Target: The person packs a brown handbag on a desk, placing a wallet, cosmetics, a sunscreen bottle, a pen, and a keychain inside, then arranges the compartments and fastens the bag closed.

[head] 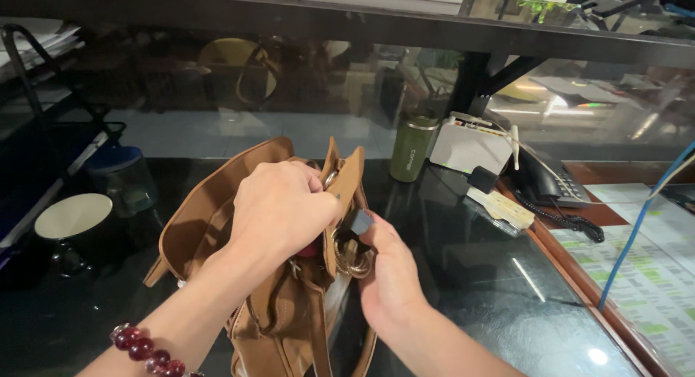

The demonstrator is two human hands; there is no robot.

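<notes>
L hand (282, 210) clamped on tan bag (210, 210) rim, keeps mouth open | R hand (387, 272) pinches small dark block (357, 221) at opening, by metal rings | bag on dark glass desk (470, 275), green tumbler (411, 147) behind

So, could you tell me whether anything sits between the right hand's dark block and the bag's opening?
The left hand does: it grips the brown bag at its top edge, right beside the small dark block that the right hand holds at the strap rings. Whether the mouth is open under that hand cannot be seen.
</notes>
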